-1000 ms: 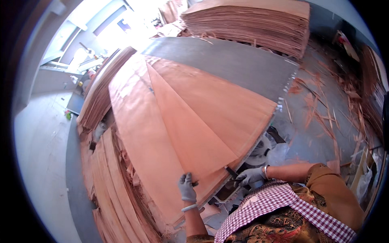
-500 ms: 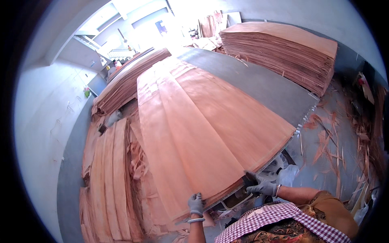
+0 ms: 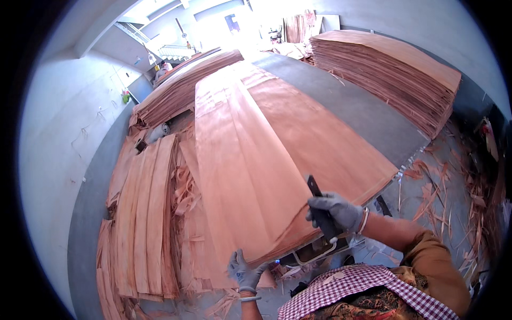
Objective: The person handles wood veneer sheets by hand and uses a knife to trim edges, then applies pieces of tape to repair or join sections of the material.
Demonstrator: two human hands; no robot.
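Observation:
A long stack of reddish-brown wood veneer sheets (image 3: 314, 133) lies on the table in front of me, its top formed by overlapping pieces. My right hand (image 3: 344, 212), in a grey glove, grips a dark, flat, knife-like tool (image 3: 314, 188). The tool points up and away over the near edge of the veneer, a small hole near its upper end. At the near left corner, my left hand (image 3: 245, 277), also gloved in grey, has its thumb and fingers apart beside the sheet edge. Whether its fingertips touch the veneer, I cannot tell.
Narrow veneer strips (image 3: 144, 213) lie piled low at the left. A tall veneer stack (image 3: 384, 69) stands at the far right, past the grey tabletop (image 3: 341, 96). Another stack (image 3: 186, 85) rises at the far left. Scraps (image 3: 432, 186) litter the floor on the right.
My right hand has lifted up from the table's near edge with the dark tool, which now shows above the veneer. My left hand has shifted slightly left and its fingers have spread.

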